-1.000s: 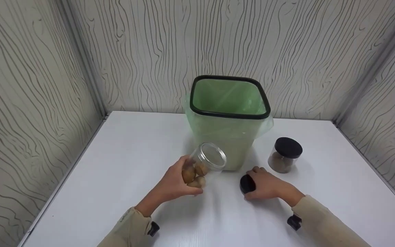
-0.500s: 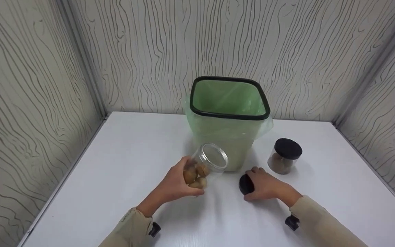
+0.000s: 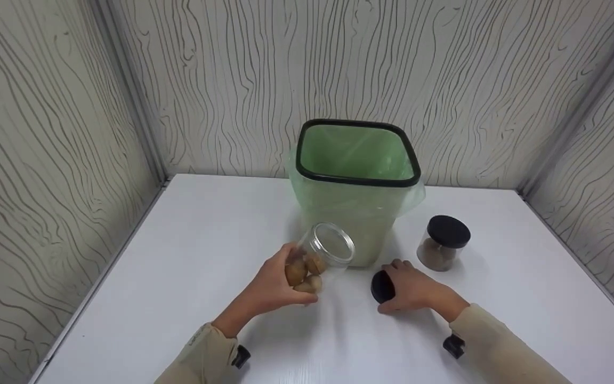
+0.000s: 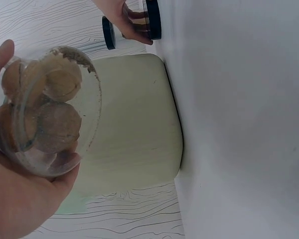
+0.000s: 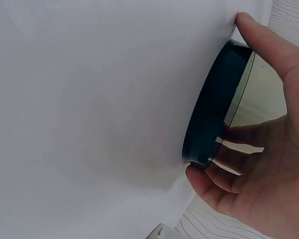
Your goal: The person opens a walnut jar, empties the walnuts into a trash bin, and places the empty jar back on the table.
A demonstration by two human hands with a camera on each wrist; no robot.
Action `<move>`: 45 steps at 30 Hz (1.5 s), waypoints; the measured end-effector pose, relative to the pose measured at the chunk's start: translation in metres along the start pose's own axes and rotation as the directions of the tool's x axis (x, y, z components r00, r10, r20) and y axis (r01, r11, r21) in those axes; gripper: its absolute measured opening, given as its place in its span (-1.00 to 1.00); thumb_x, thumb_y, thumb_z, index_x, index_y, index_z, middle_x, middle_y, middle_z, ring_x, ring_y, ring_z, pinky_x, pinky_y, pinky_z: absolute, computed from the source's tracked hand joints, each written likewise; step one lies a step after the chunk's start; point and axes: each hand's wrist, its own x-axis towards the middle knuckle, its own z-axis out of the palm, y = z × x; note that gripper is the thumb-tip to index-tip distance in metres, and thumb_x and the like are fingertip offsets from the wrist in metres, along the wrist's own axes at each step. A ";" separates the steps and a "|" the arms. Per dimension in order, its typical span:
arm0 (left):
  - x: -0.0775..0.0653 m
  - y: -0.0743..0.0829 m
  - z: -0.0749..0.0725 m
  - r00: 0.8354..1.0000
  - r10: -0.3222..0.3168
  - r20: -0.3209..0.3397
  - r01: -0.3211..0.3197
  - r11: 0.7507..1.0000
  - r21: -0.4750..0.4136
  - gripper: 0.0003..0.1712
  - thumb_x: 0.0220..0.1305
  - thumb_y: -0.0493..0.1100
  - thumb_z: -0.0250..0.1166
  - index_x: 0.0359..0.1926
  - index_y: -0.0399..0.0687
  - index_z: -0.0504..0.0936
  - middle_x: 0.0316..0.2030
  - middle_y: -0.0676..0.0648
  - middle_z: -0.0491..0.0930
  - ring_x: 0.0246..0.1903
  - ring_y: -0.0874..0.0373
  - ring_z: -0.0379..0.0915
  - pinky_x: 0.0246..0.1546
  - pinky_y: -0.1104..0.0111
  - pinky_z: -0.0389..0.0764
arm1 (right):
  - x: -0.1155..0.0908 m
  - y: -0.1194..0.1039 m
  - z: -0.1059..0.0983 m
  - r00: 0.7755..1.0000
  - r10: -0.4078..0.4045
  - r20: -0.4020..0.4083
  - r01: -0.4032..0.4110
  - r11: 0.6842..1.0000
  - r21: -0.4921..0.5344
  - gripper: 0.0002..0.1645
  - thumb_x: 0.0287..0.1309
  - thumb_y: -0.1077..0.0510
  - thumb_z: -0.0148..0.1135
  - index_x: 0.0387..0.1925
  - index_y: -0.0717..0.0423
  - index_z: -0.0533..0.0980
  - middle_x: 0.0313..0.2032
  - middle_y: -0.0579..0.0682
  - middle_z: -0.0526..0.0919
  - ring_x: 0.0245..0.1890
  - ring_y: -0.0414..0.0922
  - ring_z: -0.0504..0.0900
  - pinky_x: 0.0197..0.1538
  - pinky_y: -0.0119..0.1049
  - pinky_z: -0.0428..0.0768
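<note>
My left hand [image 3: 269, 285] grips a clear jar [image 3: 333, 250] around its lower part and holds it above the table. Uncovered and tilted, the jar's mouth faces up and to the right. Several brown, walnut-like round pieces [image 4: 60, 127] lie in its bottom, seen through the base in the left wrist view. To the right, my right hand [image 3: 411, 288] holds a black lid [image 3: 381, 288] by its rim, low over the white tabletop. Thumb and fingers curl around opposite sides of the lid [image 5: 214, 104]. Whether the lid touches the table I cannot tell.
A bin [image 3: 339, 213] with a black rim and green liner stands behind both hands, close to the open jar. Behind my right hand is a second jar [image 3: 437, 253], capped in black, with brown contents. Patterned panels [image 3: 264, 64] enclose the table [image 3: 179, 256].
The jar in my left hand has shifted very slightly to the right. My right hand and the lid have edged slightly left. Both grips look the same as before.
</note>
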 end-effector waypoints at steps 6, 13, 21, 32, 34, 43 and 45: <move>0.001 0.001 -0.002 1.000 0.002 -0.005 -0.002 1.000 0.007 0.10 -0.14 0.09 0.57 0.38 0.01 0.18 0.31 -0.04 0.37 0.21 0.04 0.39 0.18 0.07 0.51 | -0.003 0.000 -0.001 1.000 0.012 -0.012 -0.012 1.000 0.017 0.16 -0.23 -0.30 0.45 0.26 0.39 0.33 0.13 0.27 0.45 0.13 0.18 0.43 0.16 0.05 0.47; 0.001 0.007 -0.009 1.000 -0.018 -0.024 0.017 1.000 -0.021 0.13 -0.14 0.05 0.58 0.41 0.03 0.15 0.35 -0.05 0.33 0.29 -0.01 0.34 0.24 -0.01 0.45 | -0.013 0.002 -0.017 0.996 0.031 -0.080 -0.024 0.996 0.091 0.13 0.02 -0.38 0.29 0.32 0.40 0.26 0.27 0.36 0.35 0.29 0.28 0.34 0.28 0.12 0.39; 0.002 0.009 -0.015 0.998 -0.026 -0.048 0.024 0.999 -0.032 0.16 -0.15 0.09 0.59 0.42 0.04 0.14 0.37 -0.06 0.30 0.32 -0.04 0.31 0.25 -0.03 0.44 | -0.025 0.004 -0.041 0.952 0.043 -0.303 0.014 0.983 0.185 -0.17 0.24 -0.16 0.21 0.27 0.41 0.31 0.21 0.33 0.44 0.20 0.23 0.45 0.21 0.12 0.45; 0.004 0.012 -0.025 0.996 -0.015 -0.088 0.010 0.998 -0.056 0.12 -0.10 0.01 0.57 0.42 -0.01 0.14 0.34 -0.09 0.33 0.28 -0.06 0.36 0.22 -0.01 0.47 | -0.030 -0.010 -0.079 0.808 0.129 -0.575 0.091 0.937 0.337 -0.38 0.29 0.25 0.06 0.32 0.41 0.22 0.10 0.34 0.44 -0.02 0.16 0.54 0.02 0.09 0.53; 0.005 0.013 -0.027 0.995 -0.017 -0.097 0.012 0.998 -0.058 0.11 -0.10 0.00 0.57 0.42 -0.01 0.13 0.33 -0.09 0.33 0.28 -0.06 0.37 0.22 0.00 0.48 | -0.030 -0.011 -0.085 0.774 0.138 -0.618 0.108 0.933 0.344 -0.39 0.26 0.28 0.03 0.32 0.41 0.23 0.10 0.34 0.45 -0.04 0.15 0.54 0.02 0.08 0.52; 0.006 0.016 -0.036 0.989 -0.018 -0.149 0.008 0.998 -0.069 0.11 -0.11 -0.03 0.57 0.41 -0.01 0.13 0.34 -0.09 0.33 0.29 -0.05 0.36 0.22 0.04 0.48 | -0.027 -0.022 -0.115 0.717 0.153 -0.680 0.165 0.910 0.379 -0.40 0.31 0.24 -0.11 0.36 0.36 0.20 0.26 0.34 0.34 0.06 0.31 0.55 0.07 0.22 0.53; 0.007 0.017 -0.038 0.987 -0.024 -0.160 0.012 0.997 -0.077 0.12 -0.12 -0.03 0.57 0.42 0.00 0.13 0.35 -0.08 0.32 0.29 -0.04 0.36 0.23 0.05 0.48 | -0.025 -0.024 -0.122 0.718 0.154 -0.679 0.167 0.909 0.383 -0.39 0.35 0.20 -0.14 0.37 0.36 0.18 0.27 0.35 0.31 0.09 0.30 0.53 0.08 0.20 0.53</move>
